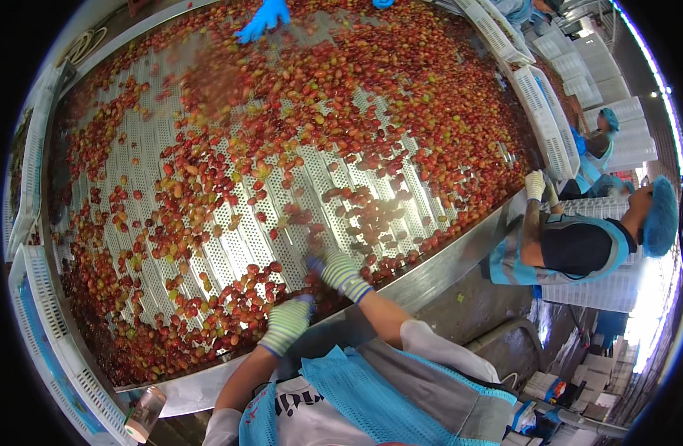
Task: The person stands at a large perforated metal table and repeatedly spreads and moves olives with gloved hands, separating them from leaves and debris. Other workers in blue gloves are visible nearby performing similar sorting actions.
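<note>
My left hand (287,325), in a yellow-and-white striped knit glove with bluish fingertips, is low over the near edge of a perforated metal sorting table (230,262). Small oval fruits (258,287), red, orange and some green, lie right beside its fingers. My right hand (341,274) wears a matching glove and reaches a little farther in, its fingers pointing left towards the other hand. Fruits lie on both sides of it. Blur and shadow hide the fingertips of both hands, so whether they grip any fruit cannot be seen.
A blue-gloved hand (266,19) reaches in from the far side. At right, a co-worker (570,245) in a hair net rests gloved hands at the table's rim (430,287). White plastic crates (544,120) line the right end, more crates (57,334) the left. A lidded clear container (146,412) stands lower left.
</note>
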A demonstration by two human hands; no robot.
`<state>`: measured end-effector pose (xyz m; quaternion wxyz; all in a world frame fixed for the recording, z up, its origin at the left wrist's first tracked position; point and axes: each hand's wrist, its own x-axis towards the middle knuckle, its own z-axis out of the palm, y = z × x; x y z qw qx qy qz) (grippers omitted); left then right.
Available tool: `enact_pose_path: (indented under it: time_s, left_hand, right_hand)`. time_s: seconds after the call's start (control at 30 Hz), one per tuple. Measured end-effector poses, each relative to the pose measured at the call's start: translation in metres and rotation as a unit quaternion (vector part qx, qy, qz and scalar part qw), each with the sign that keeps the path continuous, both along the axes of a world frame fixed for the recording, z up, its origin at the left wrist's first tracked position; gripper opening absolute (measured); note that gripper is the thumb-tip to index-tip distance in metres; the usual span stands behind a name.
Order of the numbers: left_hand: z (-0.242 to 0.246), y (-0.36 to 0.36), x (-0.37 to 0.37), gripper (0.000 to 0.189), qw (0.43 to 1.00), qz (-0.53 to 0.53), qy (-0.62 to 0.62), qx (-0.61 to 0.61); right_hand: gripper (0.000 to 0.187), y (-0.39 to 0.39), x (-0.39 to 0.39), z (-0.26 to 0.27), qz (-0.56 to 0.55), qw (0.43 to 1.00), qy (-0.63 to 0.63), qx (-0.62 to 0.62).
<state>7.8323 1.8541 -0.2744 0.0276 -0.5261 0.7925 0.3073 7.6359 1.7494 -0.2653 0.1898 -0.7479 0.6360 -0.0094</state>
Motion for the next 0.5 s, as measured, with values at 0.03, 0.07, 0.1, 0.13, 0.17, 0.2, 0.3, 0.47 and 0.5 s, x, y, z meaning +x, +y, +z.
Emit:
enact_pose_path:
  time_s: [0.03,0.07,0.1,0.13,0.17,0.2,0.3,0.47,0.5]
  left_hand:
    - [-0.004,0.004,0.011,0.015,0.997,0.018,-0.078,0.024]
    - [-0.006,0.011,0.035,0.011,0.986,0.16,0.034,-0.037]
    - [-0.009,0.012,0.061,0.009,0.953,0.28,0.104,-0.059]
    - [-0.014,0.018,0.088,0.006,0.925,0.323,0.149,-0.131]
    - [-0.019,0.021,0.108,0.005,0.889,0.374,0.167,-0.203]
    - [-0.023,0.033,0.123,0.004,0.889,0.392,0.174,-0.162]
    - [-0.034,0.066,0.139,0.002,0.879,0.36,0.225,-0.215]
    - [-0.039,0.11,0.114,0.008,0.869,0.414,0.205,-0.179]
    - [-0.039,0.114,0.112,0.009,0.871,0.406,0.196,-0.197]
  right_hand:
    - [0.056,-0.002,-0.005,-0.002,0.061,0.994,-0.093,-0.014]
    - [0.055,-0.004,-0.012,-0.007,0.084,0.974,-0.208,-0.019]
    - [0.05,-0.021,-0.032,-0.01,-0.018,0.974,-0.227,0.01]
    - [0.037,-0.043,-0.059,-0.013,-0.01,0.947,-0.173,-0.269]
    - [0.025,-0.072,-0.099,-0.012,-0.069,0.97,0.124,-0.196]
    - [0.021,-0.103,-0.136,-0.015,-0.201,0.954,-0.162,-0.153]
    - [0.025,-0.186,-0.253,-0.013,-0.326,0.886,-0.268,-0.191]
    - [0.062,-0.233,-0.281,-0.014,-0.352,0.935,0.046,0.027]
    - [0.058,-0.231,-0.266,-0.012,-0.361,0.927,0.096,-0.007]
